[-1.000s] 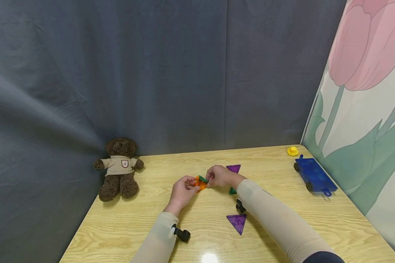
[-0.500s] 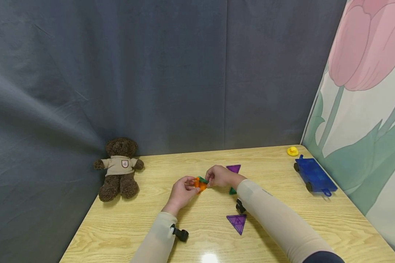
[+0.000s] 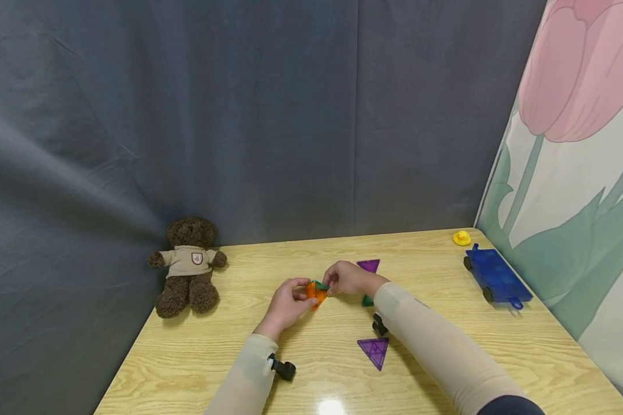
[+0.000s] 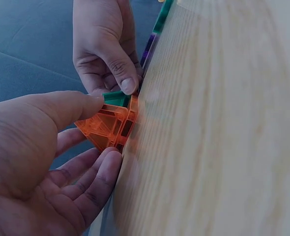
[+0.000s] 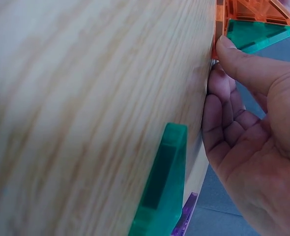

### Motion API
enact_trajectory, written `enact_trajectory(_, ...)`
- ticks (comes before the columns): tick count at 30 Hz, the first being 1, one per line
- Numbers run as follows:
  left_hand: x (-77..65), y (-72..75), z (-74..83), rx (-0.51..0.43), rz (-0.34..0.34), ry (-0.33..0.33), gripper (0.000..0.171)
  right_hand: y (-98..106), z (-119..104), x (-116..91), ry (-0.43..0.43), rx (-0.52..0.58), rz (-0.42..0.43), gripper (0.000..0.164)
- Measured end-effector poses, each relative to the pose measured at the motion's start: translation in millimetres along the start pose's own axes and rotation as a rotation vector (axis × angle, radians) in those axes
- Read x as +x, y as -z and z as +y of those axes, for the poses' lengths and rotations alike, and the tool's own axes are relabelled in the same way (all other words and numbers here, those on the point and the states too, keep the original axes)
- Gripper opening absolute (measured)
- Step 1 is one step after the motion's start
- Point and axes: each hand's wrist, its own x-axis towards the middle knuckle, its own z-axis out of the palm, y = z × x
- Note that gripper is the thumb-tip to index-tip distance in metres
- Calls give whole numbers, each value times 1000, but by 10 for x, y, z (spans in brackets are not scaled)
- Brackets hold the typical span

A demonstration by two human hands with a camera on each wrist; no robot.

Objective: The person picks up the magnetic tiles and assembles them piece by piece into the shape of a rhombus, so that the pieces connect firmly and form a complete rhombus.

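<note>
Near the table's middle, the left hand (image 3: 286,306) pinches an orange triangular magnetic tile (image 4: 103,125) between thumb and fingers, holding it upright. This tile rises from another orange tile (image 5: 219,29) lying flat on the table. Against them stands a green triangular magnetic tile (image 5: 258,34), whose lower corner the right hand (image 3: 346,278) pinches, thumb tip also right at the flat orange tile's edge. In the left wrist view, the orange tiles hide most of the green one. The right hand's other fingers curl beneath its thumb, close over the tabletop.
Beyond the right hand lie a purple triangular tile (image 3: 368,265) and another green tile (image 3: 367,301). A second purple tile (image 3: 375,351) is nearer the front. A brown teddy bear (image 3: 189,268) sits at left; a blue wheeled base (image 3: 498,276) and yellow duck (image 3: 461,238) stand right.
The left hand has shifted slightly toward the front, and the orange tile it holds has turned, showing more of its face. The right hand has barely moved.
</note>
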Motion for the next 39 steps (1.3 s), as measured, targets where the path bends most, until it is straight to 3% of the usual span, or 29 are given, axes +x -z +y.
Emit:
enact_trajectory(15, -32, 19, 15, 7, 4, 15, 45, 57, 42, -149, 14, 0, 12, 13)
enact_trajectory(39, -98, 72, 22, 12, 2, 21, 44, 124, 190, -560, 51, 71, 135, 18)
